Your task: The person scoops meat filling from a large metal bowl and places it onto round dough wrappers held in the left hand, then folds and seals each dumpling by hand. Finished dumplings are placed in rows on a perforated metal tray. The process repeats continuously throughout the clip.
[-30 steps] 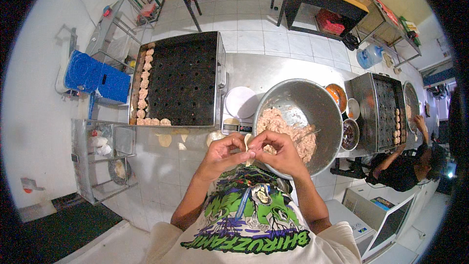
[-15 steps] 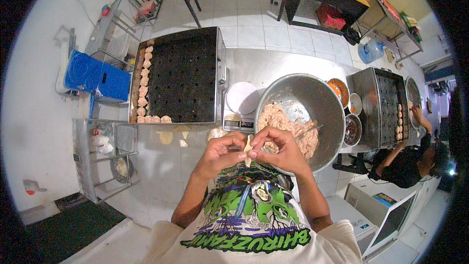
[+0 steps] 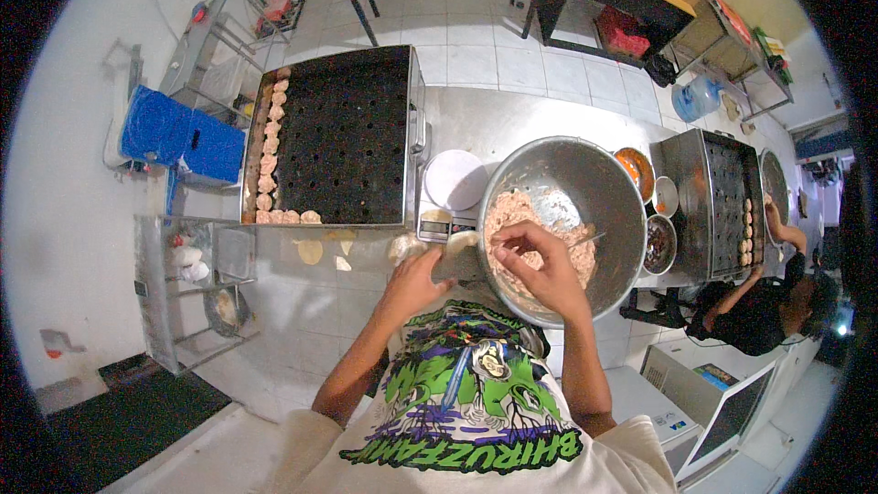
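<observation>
My left hand [image 3: 413, 284] is in front of the small scale [image 3: 446, 225], its thumb held out from the fingers. At its fingertips is a thin, pale dough wrapper [image 3: 458, 243]. Beside that hand lie more pale wrappers [image 3: 403, 246]. My right hand [image 3: 544, 270] is over the near left part of a large metal bowl [image 3: 626, 220], fingers curled inward; whatever they may hold is hidden. Pink minced filling [image 3: 512, 212] fills part of the bowl, with a thin utensil handle [image 3: 583, 240] sticking out.
A dark perforated tray [image 3: 343, 142] at left carries filled dumplings [image 3: 268, 165] along two edges. Small bowls with orange [image 3: 631, 169] and dark contents [image 3: 660, 242] stand right of the big bowl. Farther right, another person [image 3: 764, 306] reaches toward a second tray [image 3: 727, 201].
Both hands pinched a wrapper together in front of my chest; they are now apart. My right hand has moved right over the bowl, my left slightly left, with the wrapper at its fingertips.
</observation>
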Demonstrator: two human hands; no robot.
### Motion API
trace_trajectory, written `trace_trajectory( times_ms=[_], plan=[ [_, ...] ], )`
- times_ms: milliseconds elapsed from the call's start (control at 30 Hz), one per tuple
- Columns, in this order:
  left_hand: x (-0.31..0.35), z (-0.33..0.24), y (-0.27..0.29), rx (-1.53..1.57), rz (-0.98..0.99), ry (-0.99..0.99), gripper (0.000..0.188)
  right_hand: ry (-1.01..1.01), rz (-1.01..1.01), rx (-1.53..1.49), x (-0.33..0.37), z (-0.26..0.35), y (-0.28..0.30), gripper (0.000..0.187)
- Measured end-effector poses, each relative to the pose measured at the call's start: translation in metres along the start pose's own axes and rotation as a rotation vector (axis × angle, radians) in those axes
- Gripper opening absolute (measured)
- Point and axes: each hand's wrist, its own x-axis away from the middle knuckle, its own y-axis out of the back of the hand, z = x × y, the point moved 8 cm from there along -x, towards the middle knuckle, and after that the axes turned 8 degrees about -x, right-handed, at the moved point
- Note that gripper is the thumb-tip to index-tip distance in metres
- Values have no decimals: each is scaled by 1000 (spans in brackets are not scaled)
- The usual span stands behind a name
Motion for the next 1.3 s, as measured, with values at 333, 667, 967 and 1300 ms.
trace_trajectory(
  times_ms=[333,667,967,1300],
  plan=[
    [1,115,-27,-249,-245,-13,29,-106,-137,42,13,-9,47,19],
    [3,120,-23,-238,-259,-58,21,-48,20,37,3,-11,-3,16],
    [4,119,-20,-150,-193,12,33,-3,137,75,-14,-6,-48,19],
    [-3,154,-27,-56,-62,-222,27,-35,148,131,-15,-17,-79,18]
  ],
)
